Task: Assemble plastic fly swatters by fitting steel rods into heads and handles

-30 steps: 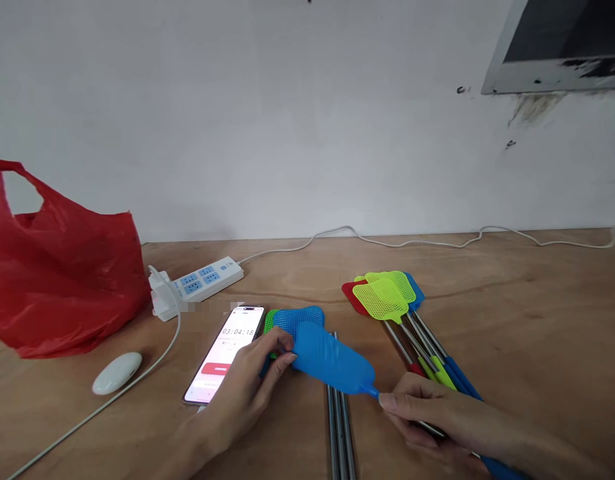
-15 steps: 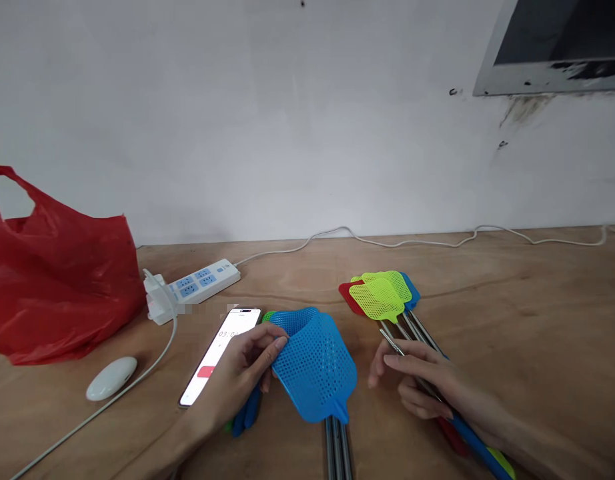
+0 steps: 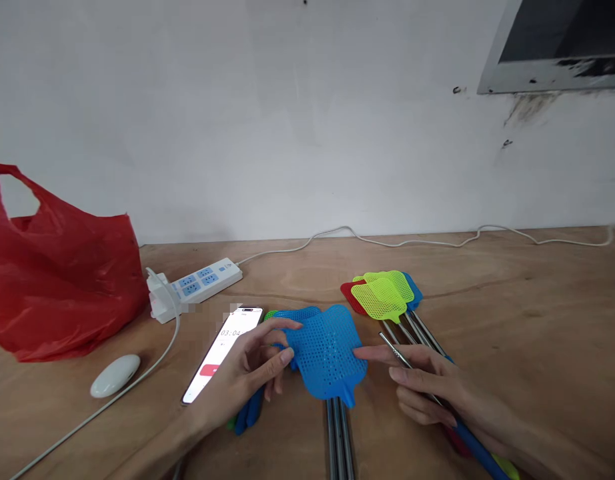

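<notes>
A blue perforated fly swatter head (image 3: 330, 350), with a short neck facing me, lies over several metal rods (image 3: 339, 440). My left hand (image 3: 255, 360) is at its left edge, index finger over the mesh, thumb apart from it and other fingers loosely bent. My right hand (image 3: 427, 387) is closed around a metal swatter rod with a blue handle (image 3: 480, 453); the rod's bare tip points up and left. Its index fingertip touches the right edge of the blue head. Another blue swatter head (image 3: 300, 313) shows partly behind, with blue handles (image 3: 248, 415) below my left hand.
Yellow-green swatters (image 3: 382, 298), a red one (image 3: 352, 297) and a blue one (image 3: 413, 290) lie at the right. Leftward are a phone (image 3: 225, 343), a power strip (image 3: 200, 283), a white mouse-shaped object (image 3: 115, 376), a cable (image 3: 137, 385) and a red plastic bag (image 3: 67, 280).
My left thumb and index finger have spread from their pinch on the blue head's edge. The head has shifted right and lies flatter. My right index finger has reached left to it.
</notes>
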`<state>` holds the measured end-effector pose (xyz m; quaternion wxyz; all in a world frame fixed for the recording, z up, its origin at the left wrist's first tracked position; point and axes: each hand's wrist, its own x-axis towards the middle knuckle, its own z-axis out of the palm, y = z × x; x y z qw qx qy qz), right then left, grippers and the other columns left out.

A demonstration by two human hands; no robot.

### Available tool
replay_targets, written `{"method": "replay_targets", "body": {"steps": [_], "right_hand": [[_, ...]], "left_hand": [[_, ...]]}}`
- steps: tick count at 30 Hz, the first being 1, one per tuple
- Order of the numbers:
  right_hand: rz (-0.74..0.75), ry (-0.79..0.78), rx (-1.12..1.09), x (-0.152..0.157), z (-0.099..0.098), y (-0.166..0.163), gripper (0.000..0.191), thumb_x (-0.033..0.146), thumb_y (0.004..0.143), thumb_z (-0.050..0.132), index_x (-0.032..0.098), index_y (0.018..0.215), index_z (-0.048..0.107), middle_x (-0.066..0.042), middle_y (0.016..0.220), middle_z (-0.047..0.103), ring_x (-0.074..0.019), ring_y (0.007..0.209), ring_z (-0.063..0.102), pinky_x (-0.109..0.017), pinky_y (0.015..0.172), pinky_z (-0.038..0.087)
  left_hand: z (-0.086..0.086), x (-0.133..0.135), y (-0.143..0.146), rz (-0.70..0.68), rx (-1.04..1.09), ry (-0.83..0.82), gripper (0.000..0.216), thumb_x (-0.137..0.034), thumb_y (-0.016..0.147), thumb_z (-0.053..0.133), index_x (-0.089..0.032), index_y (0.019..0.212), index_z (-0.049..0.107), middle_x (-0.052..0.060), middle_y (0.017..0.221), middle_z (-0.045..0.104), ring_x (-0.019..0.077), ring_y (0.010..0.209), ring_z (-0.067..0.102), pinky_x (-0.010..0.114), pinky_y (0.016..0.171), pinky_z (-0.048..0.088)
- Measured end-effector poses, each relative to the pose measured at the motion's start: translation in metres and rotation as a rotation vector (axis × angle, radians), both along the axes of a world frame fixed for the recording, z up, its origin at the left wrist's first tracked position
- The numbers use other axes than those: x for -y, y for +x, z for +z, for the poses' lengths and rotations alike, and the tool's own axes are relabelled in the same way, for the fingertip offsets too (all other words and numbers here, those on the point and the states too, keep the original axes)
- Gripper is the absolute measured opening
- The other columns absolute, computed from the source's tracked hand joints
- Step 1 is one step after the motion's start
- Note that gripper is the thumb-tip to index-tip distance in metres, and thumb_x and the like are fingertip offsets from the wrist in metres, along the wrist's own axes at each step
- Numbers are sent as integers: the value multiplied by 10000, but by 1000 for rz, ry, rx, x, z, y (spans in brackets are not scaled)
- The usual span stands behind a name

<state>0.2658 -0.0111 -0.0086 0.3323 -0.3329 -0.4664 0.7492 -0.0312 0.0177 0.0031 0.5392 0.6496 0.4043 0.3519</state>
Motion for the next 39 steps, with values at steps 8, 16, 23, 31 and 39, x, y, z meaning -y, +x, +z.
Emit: {"method": "replay_targets", "body": {"steps": [8,16,23,31,39], "right_hand": [[-57,-74,-32,3,8,-4,332,416,899,687,223,1164,741,79,520,469,-26,398,183,-232,452,161],[-199,-52,36,-3,12,-4,363,494,901,613,183,1011,764,-131,1134,730,14,382,231,-249,452,132],[-174,-50,20,-3,12,-4,357,507,874,641,179,936,767,-117,1089,747,20,362,221,-256,445,128],[-178,-41,51,-2,13,-3,252,419,861,688,186,930,756,-81,1016,746,22,363,229,-255,442,130],[-214,-56,38,-4,12,-6,380,521,847,664,151,815,741,-50,789,722,21,342,201,-242,421,123]], "left_hand": [[-3,-6,-2,61,-22,6,397,-522,855,676,-159,1000,745,-10,560,621,117,489,548,227,479,461],[-7,-22,-17,336,-121,59,453,-555,782,720,-159,1003,723,-39,572,526,126,525,511,197,441,380],[-13,-24,-19,360,-340,201,501,-594,869,541,-162,1088,671,-19,663,548,138,522,481,235,470,372],[-22,-31,-27,314,-826,559,368,-426,961,428,-224,1170,653,8,734,591,194,613,544,306,611,405],[-16,-21,-22,214,-836,723,303,-380,1014,418,-229,1139,649,50,940,609,205,759,609,332,697,478]]}}
